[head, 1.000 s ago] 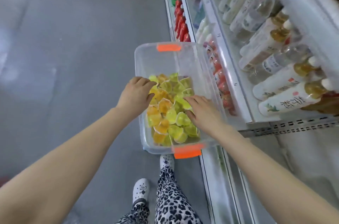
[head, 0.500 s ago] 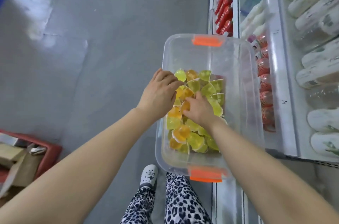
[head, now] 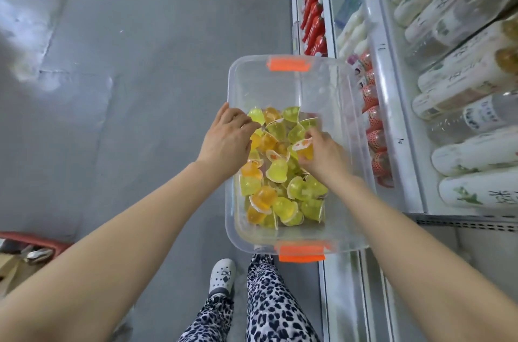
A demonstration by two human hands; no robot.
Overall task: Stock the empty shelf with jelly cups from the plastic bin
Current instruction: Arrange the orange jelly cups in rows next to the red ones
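Note:
A clear plastic bin (head: 347,106) with orange latches sits in front of me, holding several yellow, green and orange jelly cups (head: 280,173). My left hand (head: 227,137) reaches over the bin's left wall, its fingers curled onto cups at the pile's upper left. My right hand (head: 322,154) is inside the bin and pinches an orange jelly cup (head: 304,145) lifted slightly above the pile. The empty shelf is not in view.
Shelves on the right carry white bottles (head: 462,61), red bottles (head: 314,19) and small red-patterned cups (head: 375,128). Grey floor (head: 140,61) lies to the left. A red crate (head: 30,246) with cardboard is at the lower left. My leg and white shoe (head: 222,277) are below the bin.
The view has swung left and down, so the bin sits more to the centre. My right hand has closed on an orange cup and raised it; my left hand stays at the pile's left edge.

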